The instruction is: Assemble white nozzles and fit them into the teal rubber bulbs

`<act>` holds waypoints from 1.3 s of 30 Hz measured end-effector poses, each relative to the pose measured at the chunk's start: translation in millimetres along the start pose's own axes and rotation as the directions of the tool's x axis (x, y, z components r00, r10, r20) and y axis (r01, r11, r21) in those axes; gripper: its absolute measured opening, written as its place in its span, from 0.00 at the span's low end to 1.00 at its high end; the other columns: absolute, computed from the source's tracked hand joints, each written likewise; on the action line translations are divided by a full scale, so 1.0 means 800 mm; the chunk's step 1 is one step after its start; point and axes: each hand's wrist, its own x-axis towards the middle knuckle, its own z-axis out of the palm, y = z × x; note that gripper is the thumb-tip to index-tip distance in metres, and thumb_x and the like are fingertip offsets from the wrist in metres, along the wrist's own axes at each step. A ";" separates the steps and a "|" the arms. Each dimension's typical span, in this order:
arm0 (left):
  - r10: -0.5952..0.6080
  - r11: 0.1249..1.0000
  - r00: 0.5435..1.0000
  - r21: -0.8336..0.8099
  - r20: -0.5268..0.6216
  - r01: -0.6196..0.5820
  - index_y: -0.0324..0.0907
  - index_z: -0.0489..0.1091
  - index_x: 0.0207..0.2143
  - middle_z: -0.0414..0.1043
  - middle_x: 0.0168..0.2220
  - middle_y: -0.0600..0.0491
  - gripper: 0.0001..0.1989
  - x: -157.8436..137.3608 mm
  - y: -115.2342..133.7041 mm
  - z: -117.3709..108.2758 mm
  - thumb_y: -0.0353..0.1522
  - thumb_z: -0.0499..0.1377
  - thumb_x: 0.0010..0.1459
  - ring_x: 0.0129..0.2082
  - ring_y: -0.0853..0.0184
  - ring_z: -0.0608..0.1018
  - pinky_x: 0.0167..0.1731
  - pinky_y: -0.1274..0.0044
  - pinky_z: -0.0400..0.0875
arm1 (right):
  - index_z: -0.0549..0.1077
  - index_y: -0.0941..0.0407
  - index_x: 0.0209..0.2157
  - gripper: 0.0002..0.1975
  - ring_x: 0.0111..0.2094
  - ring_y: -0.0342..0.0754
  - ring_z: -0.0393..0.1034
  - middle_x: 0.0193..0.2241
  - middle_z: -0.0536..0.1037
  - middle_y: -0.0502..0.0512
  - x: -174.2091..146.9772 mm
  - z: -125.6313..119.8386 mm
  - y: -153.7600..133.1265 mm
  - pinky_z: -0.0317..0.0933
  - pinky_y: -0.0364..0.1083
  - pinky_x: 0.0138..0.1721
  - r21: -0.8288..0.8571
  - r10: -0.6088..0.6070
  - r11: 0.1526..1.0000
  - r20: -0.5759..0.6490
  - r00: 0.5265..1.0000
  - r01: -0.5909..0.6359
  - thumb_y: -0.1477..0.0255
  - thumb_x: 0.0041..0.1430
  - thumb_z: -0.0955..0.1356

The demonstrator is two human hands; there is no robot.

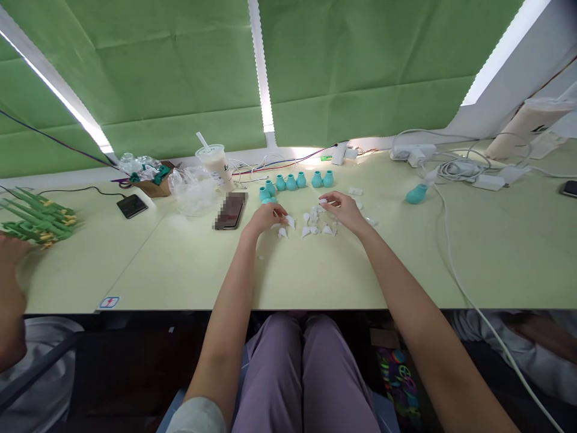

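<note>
Small white pieces, pointed at one end (306,231), lie scattered on the table between my hands. My left hand (269,218) is at the left side of them, its fingers closed on a white pointed piece (291,222). At the far right of the scatter, my right hand (339,207) pinches a small white piece (322,202) between thumb and fingertips. Behind my hands stands a row of small turquoise vase-shaped pieces (291,181). One of them is partly hidden by my left hand. Another turquoise piece (416,193) lies on its side at the right.
Left of my hands are a phone (231,211), a drink cup (215,165) and a plastic bag (192,191). A co-worker's hand (11,246) is beside green stems (38,216) at far left. Cables (460,167) and a power strip (412,152) lie at right.
</note>
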 end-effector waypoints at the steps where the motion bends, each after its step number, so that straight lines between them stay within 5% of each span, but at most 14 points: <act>1: 0.007 1.000 1.000 0.002 -0.002 -0.007 0.41 0.74 0.35 0.73 0.30 0.52 0.12 0.000 0.001 0.000 0.35 0.62 0.46 0.30 0.69 0.72 0.30 0.79 0.65 | 0.74 0.54 0.35 0.11 0.32 0.45 0.69 0.34 0.76 0.53 0.000 0.000 0.000 0.61 0.46 0.36 -0.008 -0.001 1.000 0.002 1.000 0.001 0.66 0.49 0.67; 11: 0.042 0.996 0.999 0.079 -0.028 -0.040 0.41 0.74 0.37 0.75 0.34 0.51 0.11 -0.004 0.015 0.001 0.29 0.55 0.52 0.32 0.69 0.72 0.33 0.78 0.65 | 0.71 0.54 0.37 0.11 0.30 0.43 0.66 0.36 0.74 0.52 -0.004 -0.015 -0.006 0.58 0.43 0.30 -0.163 0.019 0.987 0.106 0.994 -0.001 0.71 0.49 0.64; 15: 0.022 0.995 0.999 0.093 -0.028 -0.020 0.41 0.73 0.36 0.75 0.35 0.51 0.10 -0.007 0.022 0.001 0.29 0.56 0.52 0.33 0.68 0.73 0.33 0.78 0.65 | 0.71 0.52 0.36 0.11 0.31 0.46 0.66 0.34 0.74 0.51 -0.008 -0.027 -0.008 0.53 0.43 0.28 -0.506 0.048 0.862 0.158 0.986 0.039 0.72 0.49 0.63; 20: 0.001 0.991 0.999 0.137 -0.042 0.004 0.40 0.73 0.36 0.75 0.34 0.51 0.09 -0.007 0.025 0.002 0.31 0.58 0.52 0.33 0.68 0.73 0.31 0.78 0.65 | 0.74 0.50 0.33 0.10 0.35 0.48 0.67 0.34 0.74 0.51 -0.013 -0.043 -0.003 0.53 0.43 0.29 -0.608 0.081 0.786 0.286 0.955 0.115 0.71 0.50 0.63; 23: 0.007 0.991 1.000 0.133 -0.030 -0.003 0.40 0.72 0.36 0.74 0.34 0.51 0.09 -0.006 0.023 0.003 0.33 0.58 0.52 0.33 0.69 0.73 0.31 0.79 0.64 | 0.75 0.50 0.32 0.09 0.41 0.52 0.65 0.37 0.73 0.54 -0.011 -0.045 -0.002 0.55 0.46 0.34 -0.673 0.029 0.717 0.286 0.958 0.179 0.71 0.51 0.64; 26: 0.002 0.992 0.999 0.129 -0.035 0.002 0.40 0.72 0.36 0.74 0.34 0.51 0.09 -0.005 0.021 0.003 0.33 0.59 0.52 0.32 0.69 0.73 0.30 0.79 0.64 | 0.76 0.51 0.34 0.09 0.43 0.52 0.64 0.39 0.73 0.55 -0.011 -0.035 -0.011 0.55 0.48 0.39 -0.627 -0.125 0.741 0.224 0.966 0.242 0.69 0.54 0.64; 30: -0.001 0.995 0.999 0.096 -0.033 0.004 0.39 0.72 0.35 0.74 0.32 0.51 0.09 -0.004 0.017 0.004 0.33 0.59 0.51 0.31 0.69 0.73 0.29 0.79 0.65 | 0.75 0.53 0.34 0.08 0.39 0.50 0.65 0.35 0.74 0.54 -0.027 0.009 -0.034 0.54 0.47 0.39 -0.462 -0.343 0.760 0.311 0.886 0.457 0.70 0.56 0.64; 33: 0.006 0.997 0.999 0.072 -0.039 -0.004 0.39 0.72 0.34 0.74 0.32 0.51 0.08 -0.004 0.015 0.004 0.33 0.58 0.51 0.31 0.69 0.73 0.30 0.79 0.65 | 0.75 0.52 0.35 0.07 0.42 0.51 0.65 0.38 0.75 0.54 -0.044 0.048 -0.046 0.52 0.48 0.38 -0.418 -0.394 0.691 0.466 0.792 0.590 0.71 0.56 0.65; 35: 0.008 0.997 0.999 0.071 -0.044 -0.004 0.39 0.72 0.34 0.74 0.32 0.51 0.08 -0.005 0.015 0.004 0.33 0.59 0.51 0.30 0.69 0.73 0.29 0.79 0.65 | 0.74 0.52 0.35 0.07 0.42 0.51 0.65 0.37 0.76 0.53 -0.048 0.060 -0.049 0.51 0.48 0.37 -0.422 -0.387 0.669 0.504 0.772 0.611 0.72 0.57 0.64; 39: -0.006 0.996 0.999 0.087 -0.037 0.009 0.40 0.72 0.34 0.74 0.31 0.51 0.08 -0.006 0.016 0.001 0.33 0.59 0.51 0.30 0.69 0.73 0.29 0.78 0.64 | 0.74 0.52 0.34 0.06 0.38 0.49 0.66 0.34 0.77 0.51 -0.035 0.029 -0.046 0.52 0.47 0.37 -0.475 -0.302 0.758 0.353 0.885 0.448 0.71 0.55 0.65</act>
